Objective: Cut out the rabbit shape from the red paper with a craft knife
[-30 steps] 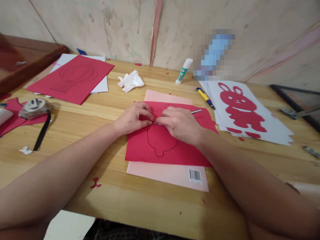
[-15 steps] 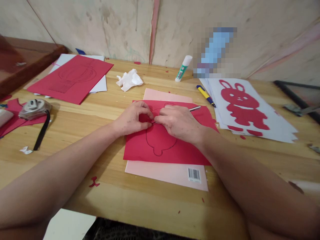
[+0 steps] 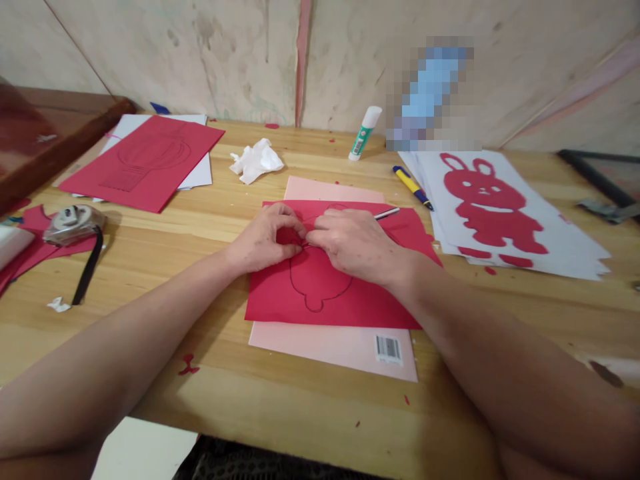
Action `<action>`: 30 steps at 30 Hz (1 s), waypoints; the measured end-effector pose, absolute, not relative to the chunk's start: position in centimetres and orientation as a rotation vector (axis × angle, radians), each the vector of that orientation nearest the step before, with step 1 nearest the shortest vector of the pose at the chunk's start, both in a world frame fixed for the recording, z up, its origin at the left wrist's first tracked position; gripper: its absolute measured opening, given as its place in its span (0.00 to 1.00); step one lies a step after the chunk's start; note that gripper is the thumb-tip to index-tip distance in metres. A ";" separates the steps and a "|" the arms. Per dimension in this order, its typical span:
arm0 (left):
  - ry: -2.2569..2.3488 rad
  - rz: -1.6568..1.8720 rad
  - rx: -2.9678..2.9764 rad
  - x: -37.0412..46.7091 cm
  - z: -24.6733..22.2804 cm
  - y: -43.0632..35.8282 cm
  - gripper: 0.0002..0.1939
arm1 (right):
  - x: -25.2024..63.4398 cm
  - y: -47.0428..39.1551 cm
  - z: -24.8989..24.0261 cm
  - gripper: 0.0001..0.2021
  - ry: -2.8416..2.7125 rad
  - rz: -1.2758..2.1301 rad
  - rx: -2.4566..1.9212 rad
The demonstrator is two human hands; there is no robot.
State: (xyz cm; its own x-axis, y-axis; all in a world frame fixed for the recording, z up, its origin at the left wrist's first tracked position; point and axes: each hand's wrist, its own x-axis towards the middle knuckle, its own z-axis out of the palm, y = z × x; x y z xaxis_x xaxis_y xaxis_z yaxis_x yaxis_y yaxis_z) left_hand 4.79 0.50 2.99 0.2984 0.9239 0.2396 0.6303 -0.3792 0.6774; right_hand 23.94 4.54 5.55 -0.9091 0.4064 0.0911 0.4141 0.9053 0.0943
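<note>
A sheet of red paper [image 3: 380, 308] with a rounded outline drawn in dark line lies on a pink booklet [image 3: 330, 350] with a barcode. My left hand [image 3: 270, 237] rests on the paper, fingers curled and thumb bent, holding it at the drawing. Closed around a slim, pen-shaped tool [image 3: 387, 213] that looks like a craft knife, my right hand [image 3: 350, 243] leans on the same sheet. The tool's silvery back end sticks out behind the hand; its tip is mostly hidden between the two hands, whose fingertips nearly meet.
Around the sheet are a glue stick [image 3: 365, 133], crumpled tissue [image 3: 257, 161], yellow-blue pen [image 3: 413, 188] and white sheets with a red rabbit cut-out [image 3: 493, 193]. At left lie a tape measure [image 3: 75, 223] and another red sheet [image 3: 143, 160]. Red scraps [image 3: 189, 365] dot the wooden table [image 3: 225, 407].
The view has shifted slightly. Both hands stay at nearly the same spot on the red paper, with the tool still in my right hand.
</note>
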 end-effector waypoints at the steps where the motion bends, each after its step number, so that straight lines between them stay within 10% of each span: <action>1: 1.387 0.846 2.113 4.8 3.0 0.5 0.06 | 23.9 4.5 5.6 0.14 -3.000 -0.169 -0.649; 30: 1.459 0.854 2.015 5.4 3.2 0.5 0.08 | 23.9 4.5 5.8 0.14 -2.984 -0.132 -0.742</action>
State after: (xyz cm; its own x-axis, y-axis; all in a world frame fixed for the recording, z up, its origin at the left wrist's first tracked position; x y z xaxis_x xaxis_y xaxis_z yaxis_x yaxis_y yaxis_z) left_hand 5.36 0.49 3.21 0.2264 0.9545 0.1943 0.6364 -0.2960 0.7123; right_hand 23.93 4.55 5.77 -0.8819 0.4641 0.0827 0.4696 0.8803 0.0674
